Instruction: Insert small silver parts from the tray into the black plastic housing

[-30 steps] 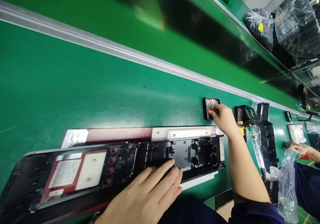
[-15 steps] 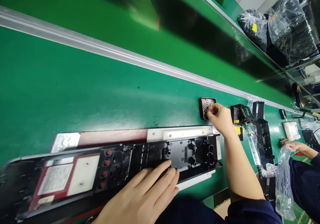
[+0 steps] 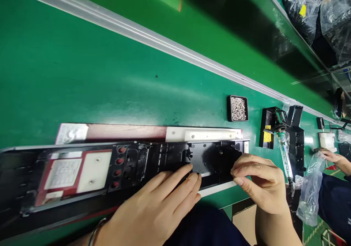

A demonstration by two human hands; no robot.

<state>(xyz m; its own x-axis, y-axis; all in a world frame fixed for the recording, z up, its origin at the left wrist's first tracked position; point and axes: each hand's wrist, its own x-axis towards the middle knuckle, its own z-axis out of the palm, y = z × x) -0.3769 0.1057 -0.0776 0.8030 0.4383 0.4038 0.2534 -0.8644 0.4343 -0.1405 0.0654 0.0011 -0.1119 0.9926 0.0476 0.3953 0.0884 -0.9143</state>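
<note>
A long black plastic panel (image 3: 131, 165) lies across a white and red fixture (image 3: 208, 134) on the green belt. My left hand (image 3: 159, 209) rests flat on the panel's middle, fingers straight and together, pressing down. My right hand (image 3: 260, 184) hovers at the panel's right end, thumb and fingertips pinched on a small screw that is mostly hidden between them. A small black tray of silver screws (image 3: 237, 108) sits just beyond that end, apart from both hands.
An electric screwdriver (image 3: 283, 151) stands in a black holder (image 3: 297, 143) right of the tray. Farther right, another person's hand (image 3: 333, 158) works by a clear plastic bag (image 3: 309, 191). A metal rail (image 3: 164, 45) crosses the belt; bagged black parts (image 3: 301, 8) are at top right.
My right hand left the screw tray and came back toward me to the panel's right end, fingers pinched. My left hand stayed flat on the panel.
</note>
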